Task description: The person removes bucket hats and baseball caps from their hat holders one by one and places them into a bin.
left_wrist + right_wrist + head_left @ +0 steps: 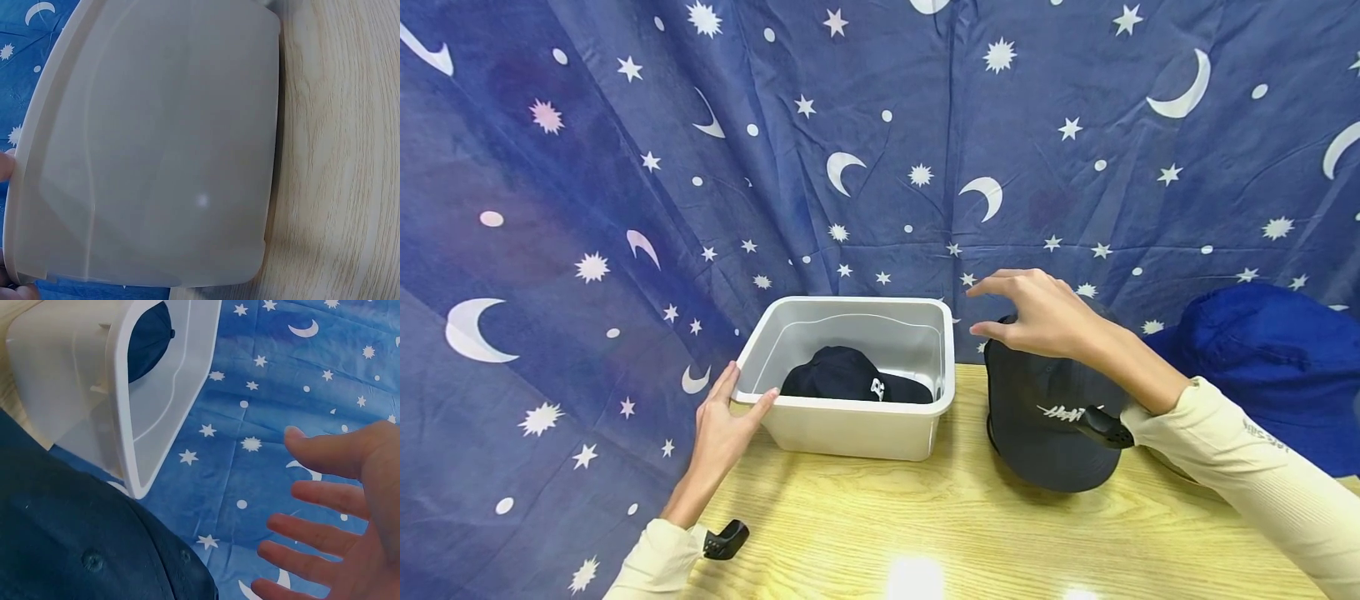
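Observation:
A white plastic bin [857,429] stands on the table with a dark navy cap [842,375] inside, a white emblem on its front. My left hand [726,425] holds the bin's near left corner, thumb on the front rim and fingers along the left side. In the left wrist view the bin's front wall [162,144] fills most of the picture, with fingertips at its rim. My right hand [1045,312] hovers over a black cap [1037,433] with white lettering, right of the bin. Its fingers are spread from the thumb, with nothing between them, also in the right wrist view.
A blue cap [1262,358] lies at the far right, partly behind my right arm. A blue curtain [895,208] with white moons and stars hangs right behind the bin. The wooden table [850,525] extends in front.

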A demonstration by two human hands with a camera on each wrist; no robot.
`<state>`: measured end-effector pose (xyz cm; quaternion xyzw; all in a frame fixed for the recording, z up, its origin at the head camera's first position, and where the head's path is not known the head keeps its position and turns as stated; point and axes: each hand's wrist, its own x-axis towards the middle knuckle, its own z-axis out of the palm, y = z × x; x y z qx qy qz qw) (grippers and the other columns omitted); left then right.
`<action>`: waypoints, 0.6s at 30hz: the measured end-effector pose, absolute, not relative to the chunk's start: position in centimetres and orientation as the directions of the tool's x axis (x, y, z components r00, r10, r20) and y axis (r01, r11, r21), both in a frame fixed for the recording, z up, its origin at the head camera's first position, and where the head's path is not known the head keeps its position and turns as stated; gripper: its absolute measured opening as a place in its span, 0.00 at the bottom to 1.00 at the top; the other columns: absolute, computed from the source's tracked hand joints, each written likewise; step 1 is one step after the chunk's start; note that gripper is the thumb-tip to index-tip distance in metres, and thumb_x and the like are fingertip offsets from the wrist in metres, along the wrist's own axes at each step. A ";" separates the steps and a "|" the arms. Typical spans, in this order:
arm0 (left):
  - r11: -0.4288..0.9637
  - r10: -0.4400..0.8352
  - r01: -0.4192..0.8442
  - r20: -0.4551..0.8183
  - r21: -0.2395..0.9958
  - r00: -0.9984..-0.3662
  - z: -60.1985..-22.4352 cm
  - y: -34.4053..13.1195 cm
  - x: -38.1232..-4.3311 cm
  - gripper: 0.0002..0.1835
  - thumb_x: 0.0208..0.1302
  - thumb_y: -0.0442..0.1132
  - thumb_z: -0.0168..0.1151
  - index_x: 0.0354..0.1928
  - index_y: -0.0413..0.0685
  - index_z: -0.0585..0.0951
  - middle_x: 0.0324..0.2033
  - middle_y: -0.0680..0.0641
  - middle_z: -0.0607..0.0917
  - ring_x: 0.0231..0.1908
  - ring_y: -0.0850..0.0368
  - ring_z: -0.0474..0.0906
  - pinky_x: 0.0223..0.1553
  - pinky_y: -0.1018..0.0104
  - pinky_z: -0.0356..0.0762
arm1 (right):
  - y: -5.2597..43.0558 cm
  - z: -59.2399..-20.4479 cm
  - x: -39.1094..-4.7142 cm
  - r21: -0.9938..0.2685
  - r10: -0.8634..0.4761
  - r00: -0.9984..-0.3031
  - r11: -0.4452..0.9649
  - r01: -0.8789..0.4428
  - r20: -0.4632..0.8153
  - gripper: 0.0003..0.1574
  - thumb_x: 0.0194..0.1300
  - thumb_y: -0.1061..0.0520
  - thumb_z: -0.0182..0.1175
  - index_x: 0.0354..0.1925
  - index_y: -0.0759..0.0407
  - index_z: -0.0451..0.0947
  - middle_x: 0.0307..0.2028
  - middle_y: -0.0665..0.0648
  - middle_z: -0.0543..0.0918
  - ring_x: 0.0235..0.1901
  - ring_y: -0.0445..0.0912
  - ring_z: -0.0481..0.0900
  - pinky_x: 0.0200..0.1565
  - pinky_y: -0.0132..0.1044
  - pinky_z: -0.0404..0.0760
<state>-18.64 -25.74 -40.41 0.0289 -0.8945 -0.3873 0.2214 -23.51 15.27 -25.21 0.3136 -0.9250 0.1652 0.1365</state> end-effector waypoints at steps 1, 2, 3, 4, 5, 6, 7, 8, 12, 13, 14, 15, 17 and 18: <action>0.698 -0.223 0.122 0.376 0.705 -0.899 -40.4 -25.7 -18.6 0.44 0.54 0.53 0.69 0.66 0.32 0.65 0.68 0.44 0.64 0.68 0.45 0.57 0.66 0.52 0.55 | 15.4 -25.2 -23.4 -0.217 -0.532 -0.766 0.751 -0.624 0.361 0.27 0.54 0.47 0.70 0.51 0.53 0.80 0.51 0.58 0.80 0.51 0.55 0.77 0.41 0.55 0.79; 0.699 -0.223 0.123 0.378 0.705 -0.899 -40.4 -25.7 -18.6 0.44 0.54 0.53 0.69 0.66 0.32 0.65 0.68 0.44 0.64 0.68 0.45 0.57 0.66 0.52 0.55 | 15.5 -25.1 -23.3 -0.215 -0.530 -0.765 0.751 -0.624 0.366 0.27 0.54 0.47 0.70 0.52 0.53 0.80 0.52 0.59 0.80 0.51 0.56 0.77 0.41 0.56 0.79; 0.699 -0.223 0.123 0.378 0.704 -0.898 -40.4 -25.7 -18.6 0.44 0.54 0.53 0.69 0.66 0.32 0.65 0.68 0.44 0.64 0.68 0.45 0.57 0.66 0.51 0.55 | 15.6 -25.1 -23.2 -0.212 -0.527 -0.765 0.754 -0.622 0.370 0.27 0.54 0.47 0.70 0.52 0.53 0.80 0.52 0.59 0.80 0.51 0.56 0.77 0.41 0.56 0.79; 0.700 -0.222 0.123 0.378 0.703 -0.899 -40.4 -25.7 -18.6 0.44 0.54 0.53 0.69 0.66 0.32 0.65 0.68 0.44 0.64 0.68 0.45 0.57 0.66 0.51 0.55 | 15.8 -25.1 -23.1 -0.210 -0.523 -0.766 0.757 -0.619 0.374 0.27 0.54 0.47 0.70 0.52 0.53 0.80 0.52 0.59 0.80 0.51 0.56 0.77 0.40 0.57 0.79; 0.700 -0.222 0.122 0.377 0.703 -0.899 -40.4 -25.7 -18.6 0.44 0.54 0.53 0.69 0.66 0.32 0.64 0.68 0.44 0.64 0.68 0.45 0.57 0.66 0.51 0.55 | 15.9 -25.1 -23.0 -0.208 -0.518 -0.767 0.760 -0.616 0.379 0.27 0.54 0.47 0.70 0.52 0.53 0.80 0.52 0.59 0.80 0.51 0.56 0.77 0.39 0.57 0.79; 0.700 -0.222 0.121 0.376 0.703 -0.900 -40.4 -25.7 -18.6 0.44 0.54 0.53 0.69 0.66 0.32 0.64 0.68 0.43 0.64 0.68 0.45 0.57 0.66 0.51 0.56 | 16.1 -25.0 -22.9 -0.206 -0.514 -0.769 0.763 -0.612 0.381 0.28 0.54 0.47 0.70 0.52 0.53 0.80 0.53 0.59 0.79 0.52 0.56 0.77 0.38 0.57 0.79; 0.701 -0.223 0.118 0.374 0.703 -0.900 -40.4 -25.7 -18.6 0.44 0.54 0.53 0.69 0.66 0.33 0.65 0.68 0.44 0.64 0.68 0.45 0.57 0.66 0.51 0.56 | 16.3 -25.0 -22.8 -0.205 -0.508 -0.771 0.768 -0.607 0.383 0.28 0.54 0.46 0.70 0.52 0.53 0.80 0.53 0.58 0.79 0.52 0.56 0.77 0.38 0.57 0.79; 0.701 -0.223 0.116 0.372 0.703 -0.901 -40.4 -25.7 -18.6 0.44 0.54 0.53 0.69 0.66 0.33 0.64 0.68 0.44 0.64 0.68 0.45 0.57 0.66 0.51 0.56 | 16.4 -25.0 -22.7 -0.203 -0.503 -0.774 0.772 -0.603 0.385 0.28 0.54 0.46 0.70 0.53 0.53 0.80 0.53 0.58 0.79 0.52 0.57 0.77 0.38 0.58 0.79; 0.699 -0.224 0.117 0.373 0.705 -0.900 -40.3 -25.7 -18.6 0.44 0.54 0.52 0.70 0.66 0.33 0.65 0.68 0.44 0.65 0.68 0.45 0.57 0.66 0.51 0.56 | 17.2 -24.9 -22.4 -0.187 -0.482 -0.785 0.793 -0.580 0.389 0.29 0.54 0.45 0.69 0.53 0.52 0.79 0.54 0.59 0.78 0.52 0.57 0.76 0.38 0.58 0.78; 0.700 -0.224 0.118 0.374 0.705 -0.900 -40.3 -25.7 -18.6 0.44 0.54 0.52 0.70 0.66 0.33 0.65 0.68 0.44 0.65 0.67 0.45 0.57 0.66 0.51 0.56 | 17.3 -24.9 -22.3 -0.183 -0.479 -0.786 0.797 -0.576 0.390 0.29 0.54 0.45 0.69 0.54 0.52 0.79 0.54 0.58 0.78 0.52 0.57 0.76 0.38 0.58 0.78; 0.699 -0.223 0.120 0.375 0.705 -0.900 -40.3 -25.7 -18.6 0.44 0.54 0.52 0.69 0.66 0.33 0.65 0.68 0.44 0.65 0.67 0.45 0.57 0.66 0.51 0.56 | 17.5 -24.9 -22.2 -0.179 -0.478 -0.786 0.799 -0.574 0.392 0.30 0.54 0.45 0.69 0.54 0.52 0.79 0.54 0.58 0.78 0.52 0.58 0.77 0.38 0.58 0.78; 0.699 -0.222 0.121 0.375 0.705 -0.900 -40.3 -25.7 -18.6 0.44 0.54 0.52 0.69 0.66 0.32 0.65 0.68 0.44 0.65 0.67 0.44 0.57 0.66 0.51 0.56 | 17.6 -24.9 -22.1 -0.175 -0.476 -0.786 0.801 -0.573 0.394 0.30 0.54 0.44 0.69 0.54 0.52 0.79 0.54 0.58 0.78 0.52 0.58 0.77 0.38 0.58 0.78; 0.699 -0.221 0.122 0.376 0.704 -0.900 -40.2 -25.7 -18.6 0.44 0.54 0.53 0.69 0.66 0.32 0.65 0.68 0.43 0.65 0.67 0.44 0.57 0.66 0.51 0.56 | 17.9 -24.9 -22.0 -0.169 -0.479 -0.784 0.801 -0.574 0.395 0.29 0.54 0.45 0.69 0.54 0.52 0.79 0.54 0.58 0.78 0.51 0.58 0.77 0.38 0.58 0.78; 0.699 -0.221 0.121 0.374 0.705 -0.901 -40.2 -25.7 -18.6 0.44 0.54 0.53 0.69 0.66 0.32 0.65 0.68 0.44 0.64 0.67 0.44 0.57 0.66 0.51 0.56 | 18.0 -24.9 -22.0 -0.167 -0.479 -0.783 0.801 -0.575 0.396 0.29 0.54 0.45 0.69 0.54 0.52 0.79 0.54 0.58 0.79 0.51 0.58 0.77 0.39 0.58 0.78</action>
